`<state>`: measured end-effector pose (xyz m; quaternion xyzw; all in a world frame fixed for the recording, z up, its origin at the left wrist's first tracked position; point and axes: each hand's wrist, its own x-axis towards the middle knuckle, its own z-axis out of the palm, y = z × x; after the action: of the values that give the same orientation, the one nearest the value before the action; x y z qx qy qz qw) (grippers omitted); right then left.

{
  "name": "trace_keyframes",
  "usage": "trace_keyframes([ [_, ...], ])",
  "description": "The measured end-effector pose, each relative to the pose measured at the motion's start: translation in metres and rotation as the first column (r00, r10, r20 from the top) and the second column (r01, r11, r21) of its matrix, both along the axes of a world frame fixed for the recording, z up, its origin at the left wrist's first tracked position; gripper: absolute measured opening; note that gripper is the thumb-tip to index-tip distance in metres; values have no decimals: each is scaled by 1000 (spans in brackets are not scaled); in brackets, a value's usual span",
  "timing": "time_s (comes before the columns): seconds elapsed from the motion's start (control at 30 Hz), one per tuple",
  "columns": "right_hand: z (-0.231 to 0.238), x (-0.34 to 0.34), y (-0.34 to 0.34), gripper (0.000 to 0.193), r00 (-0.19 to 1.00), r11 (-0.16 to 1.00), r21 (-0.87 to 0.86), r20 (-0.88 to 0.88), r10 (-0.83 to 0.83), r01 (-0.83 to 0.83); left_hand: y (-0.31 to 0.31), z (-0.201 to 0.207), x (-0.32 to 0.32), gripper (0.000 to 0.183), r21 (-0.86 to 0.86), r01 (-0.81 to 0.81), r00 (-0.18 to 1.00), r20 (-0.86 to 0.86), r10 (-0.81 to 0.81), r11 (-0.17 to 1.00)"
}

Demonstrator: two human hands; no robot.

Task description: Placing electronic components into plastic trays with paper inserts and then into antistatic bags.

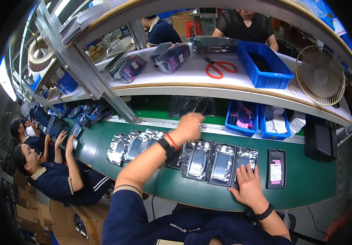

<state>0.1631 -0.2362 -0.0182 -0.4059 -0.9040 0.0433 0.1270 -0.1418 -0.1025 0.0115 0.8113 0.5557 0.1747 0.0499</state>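
Right hand (pixel 249 185) spread on bagged tray (pixel 247 154); left hand (pixel 189 127) (red cord (pixel 172 141) at wrist) above green bench (pixel 306 175); uncovered tray (pixel 277 154) farther right.

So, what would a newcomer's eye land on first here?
Probably the orange-handled scissors on the white shelf, just left of a blue bin. Next, perhaps, the row of clear-wrapped black packs along the green bench, with the left hand stretched across it and the right hand spread on its rightmost pack. The round fan at the shelf's right end stands out too.
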Motion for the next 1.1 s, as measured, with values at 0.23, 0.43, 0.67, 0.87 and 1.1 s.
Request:
trace_keyframes([
  [0.23, -2, -24, 7, 69, 999, 998, 18, -11, 53, -52, 75, -28, -92, 91, -396, -63, 983, -185, -12, 916],
  [0.43, 0, -22, 5, 69, 997, 999, 29, -59, 46, -45, 58, -28, -89, 45, -183, -28, 997, -70, 16, 983],
  [0.67, 15, -12, 16, 52, 801, 961, -275, -582, -141, -31, -30, 23, 14, 17, 213, -31, 999, 16, 28, 977],
  [0.87, 21, -3, 34, 23, 13, 619, -652, -693, -721, -438, -120, 13, 161, 41, 474, 288, 958, -144, -249, 832],
  [1.1, -28, 148, 52, 17, 282, 722, -646, -665, -691, 247, -128, -8, 162, 61, -42, 392, 920, 40, -390, 919],
])
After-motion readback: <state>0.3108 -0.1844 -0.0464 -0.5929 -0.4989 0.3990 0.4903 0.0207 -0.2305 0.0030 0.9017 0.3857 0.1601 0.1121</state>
